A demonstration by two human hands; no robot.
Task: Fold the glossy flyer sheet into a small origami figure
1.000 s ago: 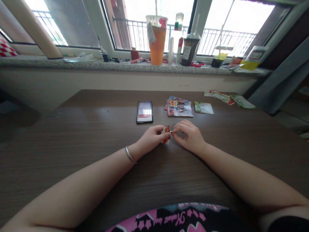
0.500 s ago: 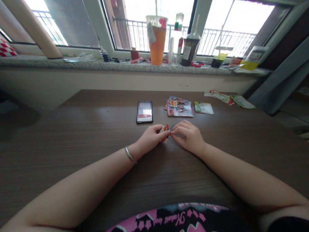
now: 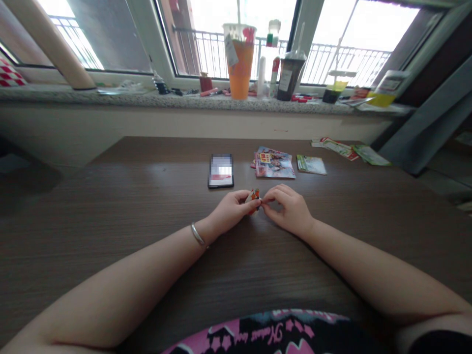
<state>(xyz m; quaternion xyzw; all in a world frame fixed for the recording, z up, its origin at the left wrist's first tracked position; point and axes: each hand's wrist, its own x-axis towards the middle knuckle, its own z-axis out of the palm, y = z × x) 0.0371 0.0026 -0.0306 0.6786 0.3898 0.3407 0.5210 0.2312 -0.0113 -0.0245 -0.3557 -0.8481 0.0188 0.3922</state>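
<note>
Near the middle of the table, my left hand (image 3: 236, 205) grips a small printed card (image 3: 253, 196) between thumb and fingers. Orange, red, white and black show on it; the fingers hide much of its surface. Close by on the right is my right hand (image 3: 289, 209), its thumb and forefinger pinched together at the card's right edge, by the left thumb tip. What lies in that pinch is too small to make out. Beyond the hands lie a phone (image 3: 221, 172) with a blurred screen and colourful printed packets (image 3: 275, 164).
A small stack of cards (image 3: 311, 165) lies right of the packets, with torn wrappers (image 3: 339, 148) at the far right of the brown table (image 3: 147, 206). Along the windowsill (image 3: 184, 100) stand an orange drink cup (image 3: 240, 69), a dark drink cup (image 3: 289, 78) and several bottles.
The card has tilted slightly in my left hand, and less of its lower part shows. My right fingertips have shifted a little at its edge. Everything else lies as before.
</note>
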